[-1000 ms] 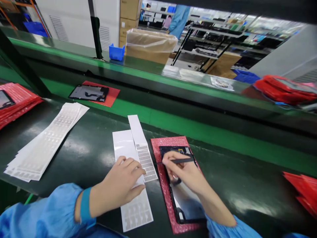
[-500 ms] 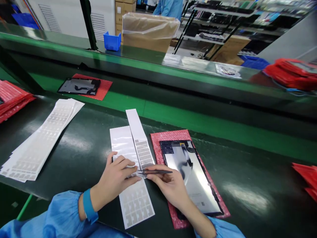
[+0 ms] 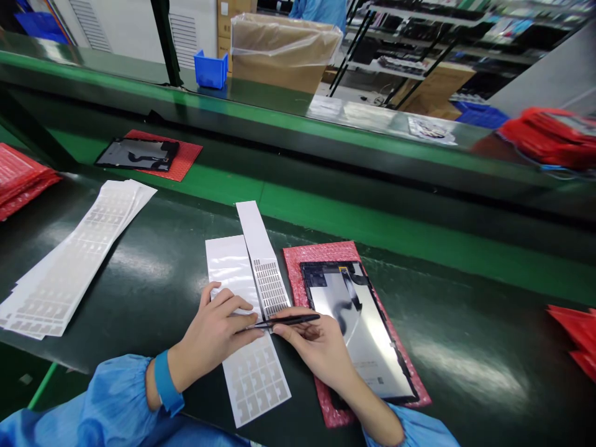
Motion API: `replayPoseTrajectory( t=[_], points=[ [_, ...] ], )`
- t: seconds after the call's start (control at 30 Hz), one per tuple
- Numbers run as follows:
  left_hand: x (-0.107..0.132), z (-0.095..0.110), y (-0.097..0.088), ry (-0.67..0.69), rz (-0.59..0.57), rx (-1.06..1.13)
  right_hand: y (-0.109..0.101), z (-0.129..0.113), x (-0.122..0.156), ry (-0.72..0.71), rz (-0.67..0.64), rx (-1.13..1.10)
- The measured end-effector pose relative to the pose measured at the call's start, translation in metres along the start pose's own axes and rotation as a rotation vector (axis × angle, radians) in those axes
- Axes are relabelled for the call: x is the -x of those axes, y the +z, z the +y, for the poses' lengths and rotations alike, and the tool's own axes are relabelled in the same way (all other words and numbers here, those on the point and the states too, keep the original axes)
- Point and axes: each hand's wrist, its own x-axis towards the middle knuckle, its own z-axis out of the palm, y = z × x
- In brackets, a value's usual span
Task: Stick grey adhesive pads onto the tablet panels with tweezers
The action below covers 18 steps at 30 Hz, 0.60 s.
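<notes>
My right hand (image 3: 319, 344) is closed around black tweezers (image 3: 298, 319), their tips pointing left to my left fingertips. Thumb and index finger of my left hand (image 3: 218, 326) pinch close together at those tips; whatever lies between them is too small to make out. Beneath both hands are a wide white sticker sheet (image 3: 258, 385) with pale grey cut shapes and a narrow strip (image 3: 255, 233) with rows of small metallic-looking pieces. Beside my right hand, a display panel (image 3: 372, 347) with a silvery back lies on a pink bubble-wrap sleeve (image 3: 298, 264).
A fanned stack of sticker sheets (image 3: 79, 267) lies at the left. Another panel (image 3: 139, 155) rests on a red sleeve (image 3: 189, 158) farther back. Red sleeves (image 3: 21, 180) are piled at the left edge, more (image 3: 577, 341) at the right. A raised ledge (image 3: 279, 133) runs behind, bearing a blue bin (image 3: 211, 69).
The tweezers have tilted slightly, rear end a little higher, tips a little farther left between my left fingertips. Both hands stay nearly in place; the view has shifted slightly.
</notes>
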Motion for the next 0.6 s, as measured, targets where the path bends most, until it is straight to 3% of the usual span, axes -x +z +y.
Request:
replayPoseTrajectory(
  t=[0.43, 0.5, 0.6],
  points=[
    [-0.001, 0.003, 0.000, -0.056, -0.025, -0.036, 0.004, 0.002, 0.000, 0.065, -0.036, 0.080],
    [0.001, 0.004, 0.000, -0.074, -0.021, -0.035, -0.005, -0.002, -0.001, 0.095, -0.016, -0.035],
    [0.003, 0.005, -0.002, -0.099, -0.009, -0.028, -0.040, -0.016, -0.006, 0.072, 0.148, -0.215]
  ],
)
